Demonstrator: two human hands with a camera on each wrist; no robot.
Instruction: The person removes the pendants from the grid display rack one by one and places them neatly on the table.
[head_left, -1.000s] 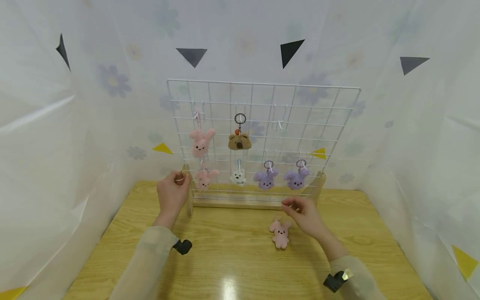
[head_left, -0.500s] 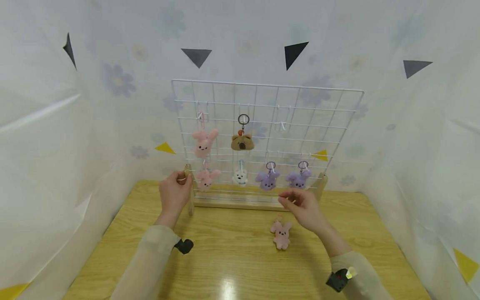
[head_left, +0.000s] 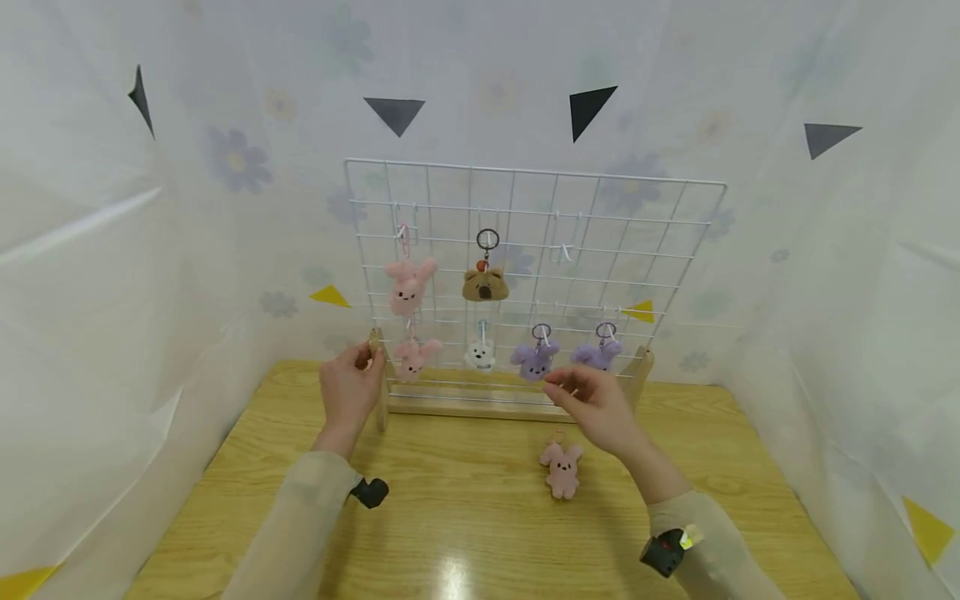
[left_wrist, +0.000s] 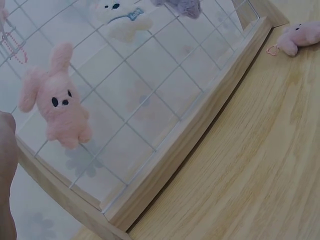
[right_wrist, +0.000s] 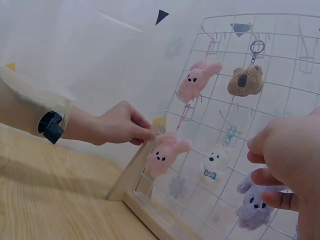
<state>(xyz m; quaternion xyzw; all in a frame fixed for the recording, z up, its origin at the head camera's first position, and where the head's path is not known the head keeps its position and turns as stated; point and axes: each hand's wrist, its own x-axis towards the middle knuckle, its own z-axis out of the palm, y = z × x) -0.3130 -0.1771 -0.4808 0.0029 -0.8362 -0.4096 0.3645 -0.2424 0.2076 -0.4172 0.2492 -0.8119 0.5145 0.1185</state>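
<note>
At the left end of the white wire grid rack (head_left: 513, 171), my left hand (head_left: 350, 387) pinches the top of the wooden upright (right_wrist: 131, 171). My right hand (head_left: 596, 410) is in front of the lower right of the grid, its fingers loosely bent and nothing seen between them. Its fingertips are close to a purple bunny keychain (head_left: 535, 362); whether they touch cannot be told. A second purple bunny keychain (head_left: 596, 354) hangs behind that hand, partly covered. On the table below lies a pink bunny keychain (head_left: 562, 471) with its ring toward the rack.
Two pink bunny keychains hang at left, an upper one (head_left: 409, 286) and a lower one (head_left: 415, 358). A brown bear-head keychain (head_left: 485, 285) hangs above a white bear keychain (head_left: 480, 354). A bare hook (head_left: 562, 252) is at upper right. The wooden table (head_left: 420, 517) spreads in front.
My right hand has moved up and slightly left, from near the rack's base bar toward the purple bunnies. My left hand keeps its hold. The hanging keychains stay in place.
</note>
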